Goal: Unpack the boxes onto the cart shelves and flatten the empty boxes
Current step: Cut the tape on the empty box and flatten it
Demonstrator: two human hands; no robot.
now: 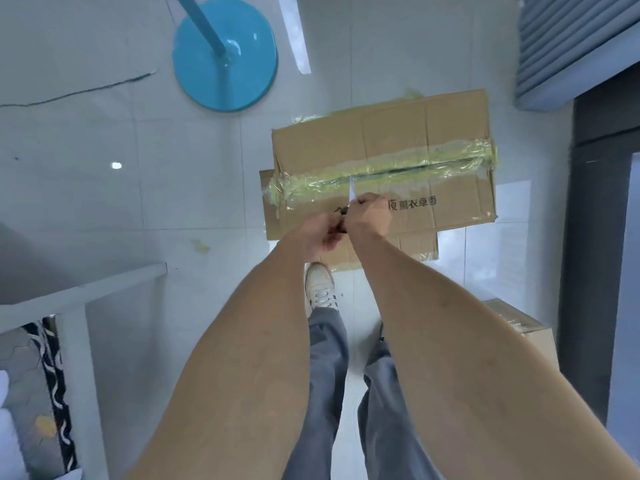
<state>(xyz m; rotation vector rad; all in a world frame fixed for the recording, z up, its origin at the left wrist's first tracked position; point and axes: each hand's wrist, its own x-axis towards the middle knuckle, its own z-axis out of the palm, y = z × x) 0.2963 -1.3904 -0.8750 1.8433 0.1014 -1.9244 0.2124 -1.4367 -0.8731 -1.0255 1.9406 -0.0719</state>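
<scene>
Hands, left [320,233] and right [367,216], grip knife [350,197] above taped box [381,157].

Open tiled floor [104,161] left of the taped cardboard box [381,161], blue round stand base [225,53] beyond it, smaller box [526,327] at right, white shelf edge [83,289] at left.

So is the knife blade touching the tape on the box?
Cannot tell. In the head view the blade tip overlaps the yellow tape on the box, but from above, contact and a small gap look the same.
</scene>
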